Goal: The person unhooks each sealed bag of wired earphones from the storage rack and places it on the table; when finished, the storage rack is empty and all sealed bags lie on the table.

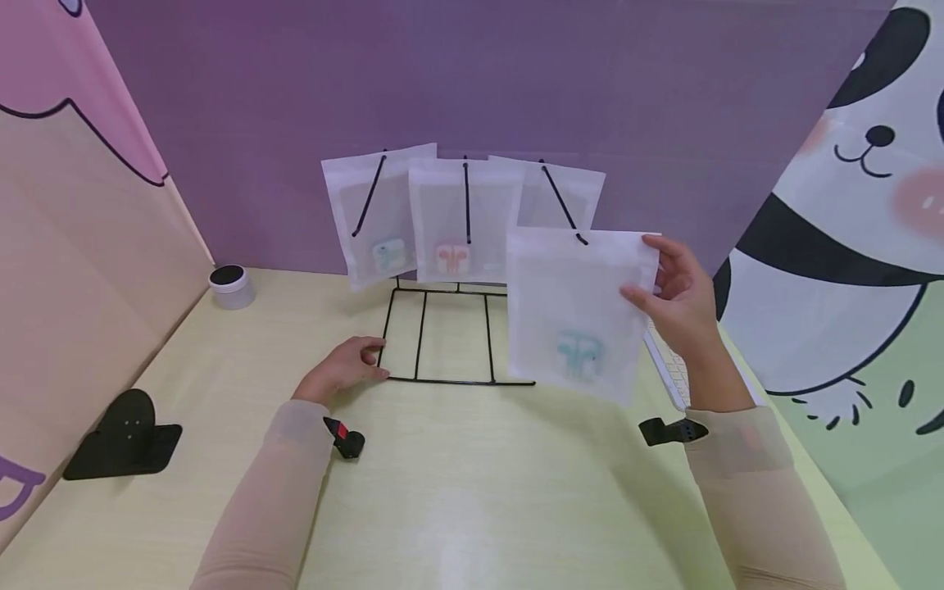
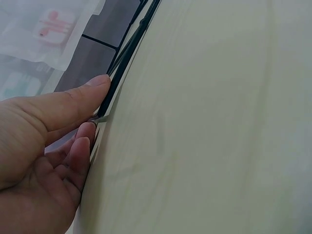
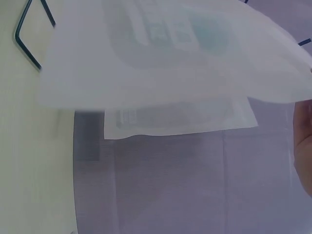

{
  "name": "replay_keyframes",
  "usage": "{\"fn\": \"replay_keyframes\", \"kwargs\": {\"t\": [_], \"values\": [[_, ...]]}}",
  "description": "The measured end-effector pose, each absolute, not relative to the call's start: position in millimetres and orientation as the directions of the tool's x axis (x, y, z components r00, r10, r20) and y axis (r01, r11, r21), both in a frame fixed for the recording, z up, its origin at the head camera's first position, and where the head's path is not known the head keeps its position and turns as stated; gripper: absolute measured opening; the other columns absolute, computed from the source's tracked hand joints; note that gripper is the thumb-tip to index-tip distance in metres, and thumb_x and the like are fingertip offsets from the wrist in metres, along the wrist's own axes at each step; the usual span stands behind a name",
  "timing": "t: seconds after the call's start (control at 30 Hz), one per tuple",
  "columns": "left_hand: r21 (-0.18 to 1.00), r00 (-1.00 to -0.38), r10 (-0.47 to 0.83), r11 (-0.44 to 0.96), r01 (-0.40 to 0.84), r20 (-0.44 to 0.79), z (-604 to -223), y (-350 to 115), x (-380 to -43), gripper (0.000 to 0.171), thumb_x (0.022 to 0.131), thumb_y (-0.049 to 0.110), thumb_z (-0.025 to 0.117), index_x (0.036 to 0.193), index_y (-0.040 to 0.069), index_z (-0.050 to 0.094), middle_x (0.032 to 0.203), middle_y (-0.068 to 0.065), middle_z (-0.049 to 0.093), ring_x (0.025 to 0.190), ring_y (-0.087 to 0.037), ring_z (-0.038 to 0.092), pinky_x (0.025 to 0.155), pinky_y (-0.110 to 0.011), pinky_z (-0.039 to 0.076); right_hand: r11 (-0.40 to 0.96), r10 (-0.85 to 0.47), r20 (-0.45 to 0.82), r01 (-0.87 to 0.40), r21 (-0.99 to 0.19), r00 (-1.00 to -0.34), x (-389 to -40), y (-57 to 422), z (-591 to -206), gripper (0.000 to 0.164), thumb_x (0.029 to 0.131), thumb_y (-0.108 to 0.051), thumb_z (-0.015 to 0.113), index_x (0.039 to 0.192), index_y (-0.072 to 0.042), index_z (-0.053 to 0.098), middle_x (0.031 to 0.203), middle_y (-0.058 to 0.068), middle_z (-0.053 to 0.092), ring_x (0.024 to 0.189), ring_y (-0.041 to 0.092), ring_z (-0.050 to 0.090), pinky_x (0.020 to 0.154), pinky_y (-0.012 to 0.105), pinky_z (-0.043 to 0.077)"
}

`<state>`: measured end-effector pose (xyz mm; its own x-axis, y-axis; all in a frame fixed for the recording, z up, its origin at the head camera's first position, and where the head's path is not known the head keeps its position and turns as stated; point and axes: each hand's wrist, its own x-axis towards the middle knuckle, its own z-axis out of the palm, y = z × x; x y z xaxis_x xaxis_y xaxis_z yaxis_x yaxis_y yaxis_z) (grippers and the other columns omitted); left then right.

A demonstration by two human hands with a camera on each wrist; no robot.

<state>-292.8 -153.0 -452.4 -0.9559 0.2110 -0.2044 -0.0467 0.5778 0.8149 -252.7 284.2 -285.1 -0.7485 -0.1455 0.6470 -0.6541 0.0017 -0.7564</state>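
My right hand [image 1: 686, 299] pinches a white translucent pouch [image 1: 560, 287] by its upper right edge. A teal earphone-and-case picture or item [image 1: 580, 354] shows through its lower part. The pouch's top edge lies at the tip of the right hook [image 1: 581, 239] of a black wire display rack [image 1: 457, 382]. With thumb and fingers, my left hand [image 1: 345, 369] grips the rack's base at its front left corner; the left wrist view shows the thumb [image 2: 95, 85] against the wire. Seen from the right wrist, the held pouch [image 3: 146, 78] fills the upper view.
Three similar pouches hang on the rack: a left one [image 1: 369, 205], a middle one [image 1: 438, 205] and a right one [image 1: 575, 184] behind the held pouch. A white keyboard [image 1: 669, 369] lies at right. A small round jar [image 1: 232, 288] and a black stand [image 1: 125, 438] are at left.
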Motion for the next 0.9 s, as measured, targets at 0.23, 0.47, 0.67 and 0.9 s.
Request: {"fn": "replay_keyframes", "kwargs": {"t": [0.23, 0.47, 0.67, 0.9], "values": [[0.807, -0.955, 0.225, 0.590, -0.023, -0.193, -452, -152, -293, 0.066, 0.088, 0.015, 0.074, 0.146, 0.006, 0.043, 0.119, -0.014, 0.051, 0.108, -0.029, 0.045, 0.096, -0.044, 0.036, -0.047, -0.185, 0.650, -0.654, -0.755, -0.737, -236, 295, -282, 0.059, 0.079, 0.026, 0.062, 0.132, 0.003, 0.053, 0.123, 0.008, 0.060, 0.100, 0.021, 0.061, 0.080, 0.026, 0.052], [0.798, -0.953, 0.228, 0.602, -0.022, -0.198, -448, -152, -294, 0.067, 0.088, 0.015, 0.075, 0.146, 0.006, 0.043, 0.119, -0.015, 0.052, 0.109, -0.030, 0.047, 0.096, -0.046, 0.036, -0.091, -0.183, 0.673, -0.669, -0.738, -0.717, -223, 295, -275, 0.056, 0.079, 0.023, 0.065, 0.131, 0.006, 0.052, 0.124, 0.010, 0.060, 0.103, 0.023, 0.060, 0.082, 0.029, 0.051], [0.794, -0.952, 0.225, 0.607, -0.029, -0.207, -446, -152, -295, 0.067, 0.088, 0.014, 0.075, 0.146, 0.007, 0.043, 0.119, -0.014, 0.052, 0.109, -0.029, 0.047, 0.096, -0.045, 0.037, -0.070, -0.241, 0.647, -0.652, -0.755, -0.723, -218, 296, -273, 0.055, 0.079, 0.020, 0.067, 0.130, 0.007, 0.052, 0.123, 0.010, 0.060, 0.102, 0.022, 0.061, 0.080, 0.029, 0.052], [0.801, -0.953, 0.214, 0.596, -0.046, -0.214, -446, -149, -292, 0.067, 0.087, 0.012, 0.075, 0.146, 0.006, 0.043, 0.120, -0.015, 0.051, 0.109, -0.030, 0.047, 0.096, -0.045, 0.037, 0.049, -0.292, 0.515, -0.550, -0.834, -0.806, -225, 306, -288, 0.062, 0.078, 0.029, 0.059, 0.133, 0.000, 0.054, 0.122, 0.005, 0.061, 0.096, 0.018, 0.065, 0.072, 0.030, 0.054]]}}
